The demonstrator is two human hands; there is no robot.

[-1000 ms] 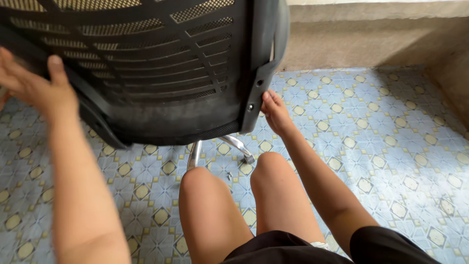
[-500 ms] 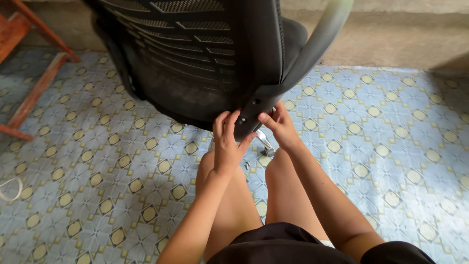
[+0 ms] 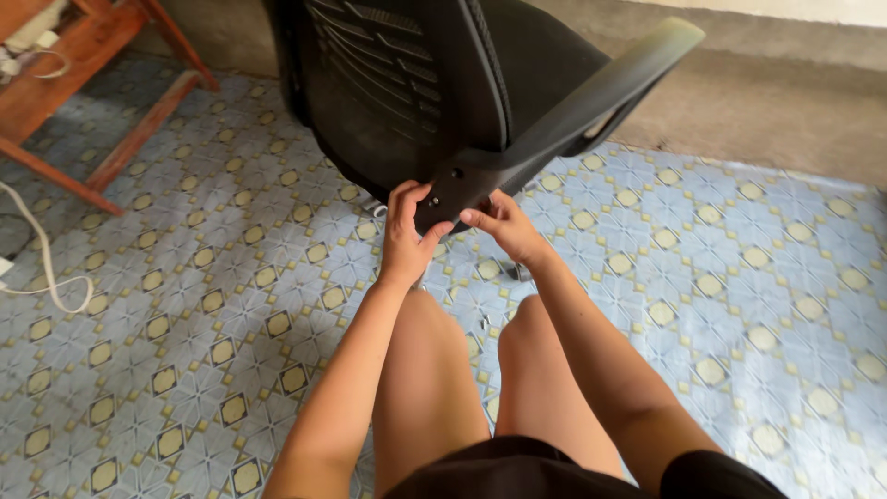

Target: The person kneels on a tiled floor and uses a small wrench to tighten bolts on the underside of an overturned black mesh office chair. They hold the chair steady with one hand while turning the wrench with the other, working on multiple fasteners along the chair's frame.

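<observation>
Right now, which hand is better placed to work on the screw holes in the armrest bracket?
Probably the left hand: its fingertips lie right beside the holes on the armrest bracket. The right hand sits lower, supporting the bracket's underside.

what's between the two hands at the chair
In the head view, the lower end of the black armrest bracket sits between the left hand and the right hand; both touch it, below the chair back.
</observation>
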